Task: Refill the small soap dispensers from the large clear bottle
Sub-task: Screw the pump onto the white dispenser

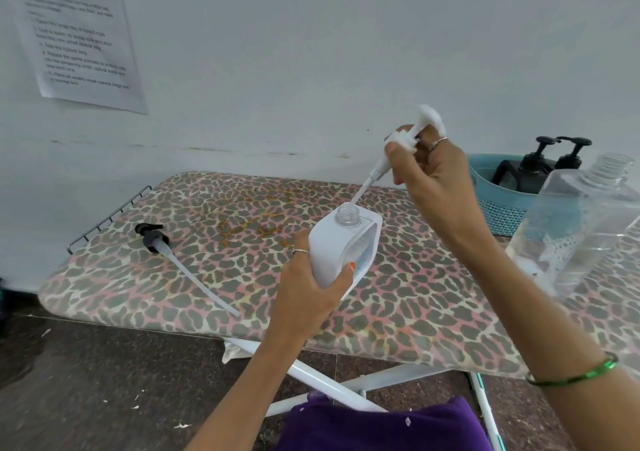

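The left hand [311, 287] grasps the small white dispenser [341, 253] around its lower body and holds it tilted above the ironing board [433, 312], so that its open neck turns up and toward the other hand. The right hand [433, 173] is closed on the white pump head [412, 135], pinching it near the collar with the nozzle pointing up and away. The thin dip tube [360, 192] hangs down from the pump, and its tip is just at the rim of the neck — I cannot tell if it is going in or coming out. Holding the pump high gives the long tube room to pass straight through the narrow opening without bending. The large clear bottle [585, 222] stands at the right edge of the board with its cap off, near the right forearm and well within reach, which suits pouring. It looks mostly empty, though this is hard to judge through clear plastic. A black pump [152, 237] with its own long tube lies flat on the left of the board, apart from the work — probably it belongs to the large bottle. Behind the large bottle a blue basket [498, 208] holds dark dispensers [540, 163] with black pumps, perhaps waiting for their turn.
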A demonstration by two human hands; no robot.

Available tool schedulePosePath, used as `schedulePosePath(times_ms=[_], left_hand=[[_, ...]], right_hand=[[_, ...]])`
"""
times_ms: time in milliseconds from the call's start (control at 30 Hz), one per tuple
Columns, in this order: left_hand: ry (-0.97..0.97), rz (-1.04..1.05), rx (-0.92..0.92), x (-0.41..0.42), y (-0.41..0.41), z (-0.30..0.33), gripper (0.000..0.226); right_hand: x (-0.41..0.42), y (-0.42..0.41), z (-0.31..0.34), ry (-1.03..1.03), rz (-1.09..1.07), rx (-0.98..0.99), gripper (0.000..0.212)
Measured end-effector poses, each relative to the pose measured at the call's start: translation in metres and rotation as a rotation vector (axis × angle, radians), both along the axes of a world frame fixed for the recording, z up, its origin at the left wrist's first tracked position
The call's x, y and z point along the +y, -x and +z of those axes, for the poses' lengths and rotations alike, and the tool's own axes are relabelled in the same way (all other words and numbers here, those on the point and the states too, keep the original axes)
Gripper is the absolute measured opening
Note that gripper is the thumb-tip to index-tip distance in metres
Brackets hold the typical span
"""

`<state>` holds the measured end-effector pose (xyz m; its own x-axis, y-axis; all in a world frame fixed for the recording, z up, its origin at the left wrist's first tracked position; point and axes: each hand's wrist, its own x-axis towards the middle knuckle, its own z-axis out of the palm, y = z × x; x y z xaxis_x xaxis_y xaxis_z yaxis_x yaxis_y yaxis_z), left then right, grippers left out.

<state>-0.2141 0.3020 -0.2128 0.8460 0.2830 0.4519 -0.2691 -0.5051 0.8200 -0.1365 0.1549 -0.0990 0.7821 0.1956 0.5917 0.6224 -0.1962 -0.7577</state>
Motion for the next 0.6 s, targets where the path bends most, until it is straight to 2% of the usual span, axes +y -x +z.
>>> schedulePosePath(times_ms=[133,233,333,500,600], left_hand=[[-0.013,0.006,0.004,0.0,-0.001,0.001,0.056],[-0.005,0.006,0.019,0.0,-0.001,0.001,0.056],[0.002,-0.002,0.031,0.0,-0.002,0.0,0.057],[0.018,-0.004,0.039,0.003,-0.003,-0.001,0.054],[0.019,-0.008,0.04,0.002,-0.002,0.0,0.055]], right_hand=[[0.009,0.001,-0.009,0.175,0.068,0.034,0.017],[0.014,0.0,-0.02,0.299,0.105,0.061,0.02],[0.016,-0.004,-0.031,0.327,0.098,0.075,0.023],[0.019,-0.004,-0.037,0.329,0.102,0.097,0.015],[0.021,-0.002,-0.039,0.313,0.099,0.114,0.021]])
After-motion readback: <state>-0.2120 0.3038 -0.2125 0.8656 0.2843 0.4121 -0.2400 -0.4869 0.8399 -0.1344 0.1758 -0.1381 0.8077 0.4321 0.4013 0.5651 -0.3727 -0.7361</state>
